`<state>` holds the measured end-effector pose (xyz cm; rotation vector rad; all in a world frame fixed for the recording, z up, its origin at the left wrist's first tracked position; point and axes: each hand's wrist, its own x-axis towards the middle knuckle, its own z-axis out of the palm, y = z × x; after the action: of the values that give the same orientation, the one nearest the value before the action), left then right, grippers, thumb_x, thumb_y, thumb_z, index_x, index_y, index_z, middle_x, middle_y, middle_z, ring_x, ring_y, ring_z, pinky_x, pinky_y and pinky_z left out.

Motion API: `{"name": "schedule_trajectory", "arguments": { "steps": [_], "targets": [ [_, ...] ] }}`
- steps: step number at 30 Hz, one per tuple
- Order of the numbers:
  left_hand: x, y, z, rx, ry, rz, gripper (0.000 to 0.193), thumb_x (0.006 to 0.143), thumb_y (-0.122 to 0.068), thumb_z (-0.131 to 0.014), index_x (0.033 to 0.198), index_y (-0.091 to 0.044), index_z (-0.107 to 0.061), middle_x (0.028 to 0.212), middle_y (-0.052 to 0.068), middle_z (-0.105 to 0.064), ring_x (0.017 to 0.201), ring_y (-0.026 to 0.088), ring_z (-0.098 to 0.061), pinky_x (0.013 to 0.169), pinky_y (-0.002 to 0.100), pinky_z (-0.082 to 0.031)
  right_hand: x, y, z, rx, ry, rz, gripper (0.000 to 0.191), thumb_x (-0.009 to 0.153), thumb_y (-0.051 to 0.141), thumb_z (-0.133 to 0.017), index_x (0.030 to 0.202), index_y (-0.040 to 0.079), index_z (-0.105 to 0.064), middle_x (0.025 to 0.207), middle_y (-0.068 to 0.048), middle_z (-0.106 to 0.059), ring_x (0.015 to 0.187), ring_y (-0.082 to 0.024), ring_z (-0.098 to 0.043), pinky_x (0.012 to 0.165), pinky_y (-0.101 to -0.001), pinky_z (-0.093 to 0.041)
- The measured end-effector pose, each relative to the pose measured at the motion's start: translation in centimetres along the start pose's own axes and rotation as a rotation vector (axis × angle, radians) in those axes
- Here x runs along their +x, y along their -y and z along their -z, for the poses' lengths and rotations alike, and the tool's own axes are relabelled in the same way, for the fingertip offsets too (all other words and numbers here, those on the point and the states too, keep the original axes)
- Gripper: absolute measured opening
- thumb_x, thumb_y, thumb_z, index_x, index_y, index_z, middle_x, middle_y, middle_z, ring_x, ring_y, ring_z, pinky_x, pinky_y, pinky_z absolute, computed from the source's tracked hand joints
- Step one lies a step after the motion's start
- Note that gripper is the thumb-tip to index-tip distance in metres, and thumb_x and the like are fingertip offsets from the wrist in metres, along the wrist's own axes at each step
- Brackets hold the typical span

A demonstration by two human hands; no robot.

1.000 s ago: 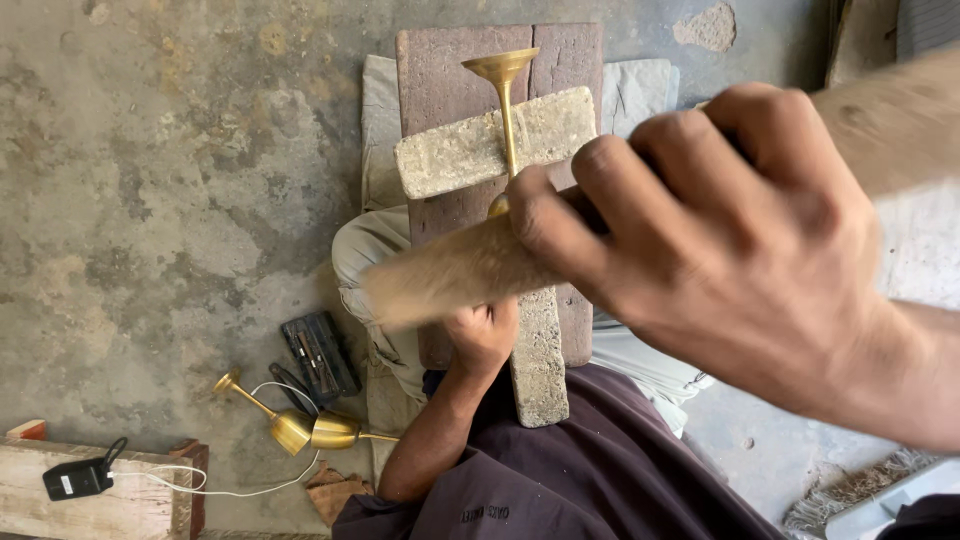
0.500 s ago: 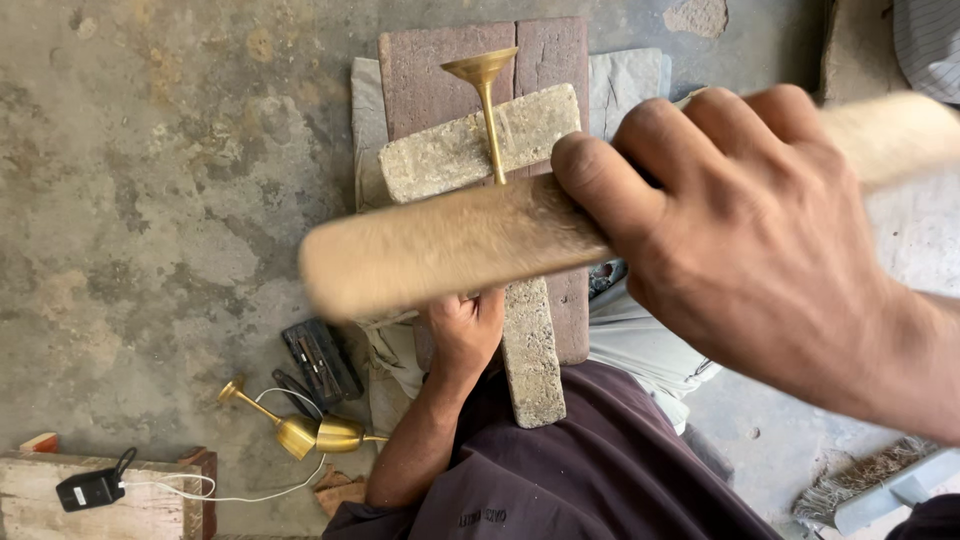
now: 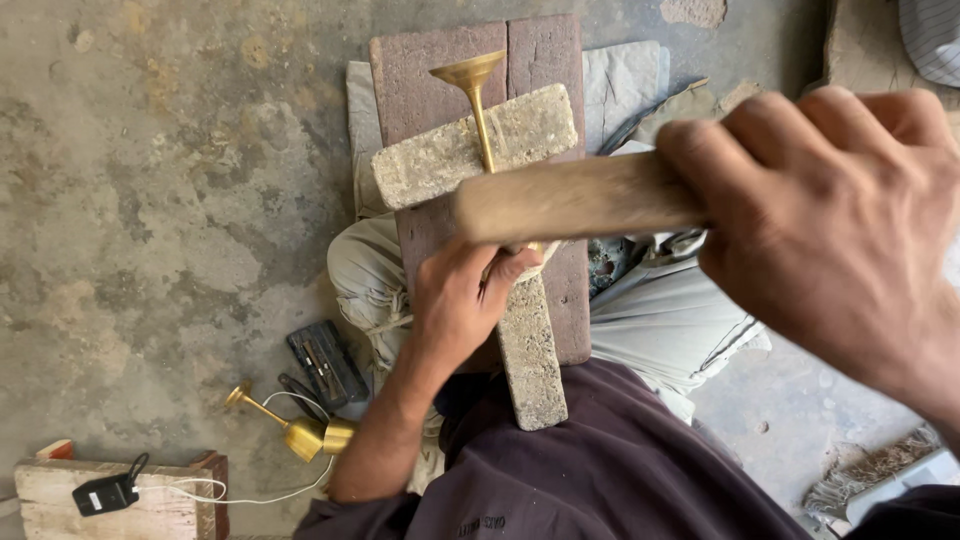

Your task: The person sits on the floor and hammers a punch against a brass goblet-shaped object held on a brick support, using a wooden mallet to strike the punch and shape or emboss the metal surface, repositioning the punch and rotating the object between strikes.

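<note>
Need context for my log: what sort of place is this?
Probably a floor-level metalworking spot: bare stained concrete floor, a brass trumpet-shaped goblet lying across rough stone blocks, and a thick wooden mallet in the right hand.

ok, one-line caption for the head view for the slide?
Right hand grips a wooden mallet above a brass goblet that the left hand steadies on a T-shaped stone block.

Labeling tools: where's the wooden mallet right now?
Head view, right of centre: the wooden mallet is gripped in the right hand, its end over the stone block beside the brass goblet.
</note>
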<state>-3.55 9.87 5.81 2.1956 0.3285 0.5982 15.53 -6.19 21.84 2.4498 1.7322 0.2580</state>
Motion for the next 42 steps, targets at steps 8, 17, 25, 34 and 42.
{"name": "schedule_trajectory", "arguments": {
  "steps": [8,17,25,34,42],
  "targets": [
    [7.3,-1.4,0.6,-0.065,0.581,-0.047,0.028,0.094,-0.017,-0.072,0.12,-0.009,-0.065,0.091,0.008,-0.076,0.075,0.018,-0.076,0.057,0.032,-0.062,-7.8,0.1,-8.8,0.753,0.01,-0.578,0.031,0.088,0.002,-0.065,0.119,0.0,-0.062,0.097,-0.018,-0.072,0.079,-0.027,-0.072,0.065,-0.0386,-0.058],
    [9.1,-2.4,1.0,-0.055,0.762,-0.094,0.029,0.091,-0.008,-0.071,0.12,-0.01,-0.064,0.087,0.01,-0.076,0.083,0.021,-0.079,0.063,0.038,-0.06,-13.0,4.4,-12.8,0.982,-0.129,-0.825,0.03,0.088,0.006,-0.07,0.115,0.001,-0.06,0.097,-0.015,-0.074,0.084,-0.026,-0.072,0.072,-0.0379,-0.057],
    [9.3,-2.6,0.6,0.002,0.862,-0.106,0.026,0.091,-0.008,-0.071,0.116,-0.01,-0.064,0.081,0.009,-0.074,0.08,0.022,-0.078,0.062,0.04,-0.06,-14.0,5.3,-13.2,0.835,-0.167,-0.86,0.031,0.087,0.005,-0.073,0.115,0.0,-0.061,0.095,-0.017,-0.073,0.081,-0.026,-0.072,0.071,-0.0368,-0.055],
    [9.3,-2.7,0.9,-0.002,0.855,-0.163,0.036,0.089,-0.004,-0.071,0.123,-0.015,-0.068,0.086,0.008,-0.075,0.081,0.022,-0.077,0.066,0.041,-0.06,-14.2,6.2,-14.0,1.013,-0.256,-0.926,0.031,0.087,0.003,-0.073,0.115,0.003,-0.059,0.099,-0.015,-0.07,0.085,-0.022,-0.069,0.074,-0.0347,-0.057],
    [8.1,-1.9,0.9,0.0,0.857,-0.215,0.043,0.088,0.004,-0.064,0.126,-0.017,-0.068,0.089,0.005,-0.075,0.081,0.018,-0.078,0.063,0.035,-0.062,-14.9,6.4,-14.1,0.385,-0.127,-0.661,0.035,0.081,-0.004,-0.074,0.115,0.002,-0.066,0.096,-0.015,-0.072,0.086,-0.031,-0.07,0.076,-0.0473,-0.053]
  ]
}}
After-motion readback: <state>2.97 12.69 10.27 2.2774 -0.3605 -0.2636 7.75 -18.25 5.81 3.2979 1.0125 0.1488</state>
